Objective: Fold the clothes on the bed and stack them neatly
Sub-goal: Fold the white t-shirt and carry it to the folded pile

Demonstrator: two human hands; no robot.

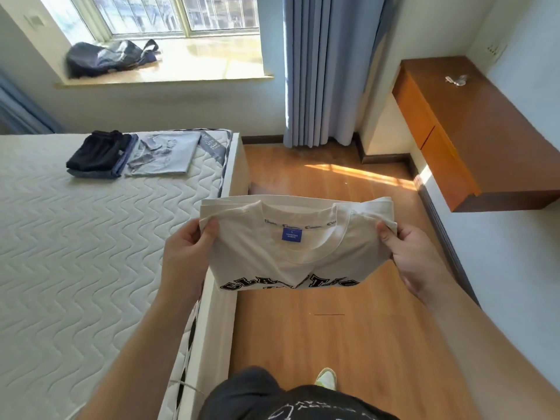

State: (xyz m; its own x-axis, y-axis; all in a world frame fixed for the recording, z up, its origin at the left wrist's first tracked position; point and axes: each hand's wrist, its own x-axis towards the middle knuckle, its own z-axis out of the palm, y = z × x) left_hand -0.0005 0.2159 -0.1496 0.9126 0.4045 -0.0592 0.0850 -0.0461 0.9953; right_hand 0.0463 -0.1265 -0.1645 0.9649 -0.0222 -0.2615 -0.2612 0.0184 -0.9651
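Note:
A folded cream T-shirt (291, 253) with black lettering and a blue neck label hangs in the air over the wooden floor, just right of the bed's edge. My left hand (186, 253) grips its left side, thumb on top. My right hand (409, 253) grips its right side the same way. On the far part of the mattress (75, 253) lies a folded dark stack (97, 154) of clothes, black piece on top. A folded light grey garment (163, 153) lies right beside that stack.
The wooden floor (333, 328) runs between the bed and a brown wall desk (472, 131) at the right. Blue curtains (324, 68) hang at the back. A dark bag (109, 57) lies on the window sill. My legs and a shoe show at the bottom.

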